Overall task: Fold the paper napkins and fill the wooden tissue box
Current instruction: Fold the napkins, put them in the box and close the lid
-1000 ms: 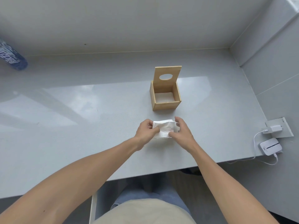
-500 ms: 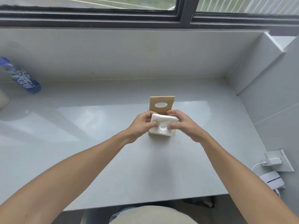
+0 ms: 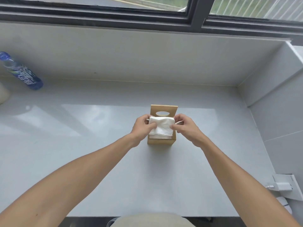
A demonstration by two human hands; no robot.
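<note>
A folded stack of white paper napkins is held just above the open top of the wooden tissue box, covering its opening. My left hand pinches the stack's left side and my right hand pinches its right side. The box's lid, with an oval hole, stands upright behind the stack. The inside of the box is hidden by the napkins.
The box stands on a pale grey counter below a window. A blue plastic bottle lies at the far left. A white charger in a wall socket sits on the right wall, with a grey wall close to the right.
Both hands lifted the napkin stack from the counter near the front and carried it away from me to just over the box. The camera tilted up, bringing the window into view.
</note>
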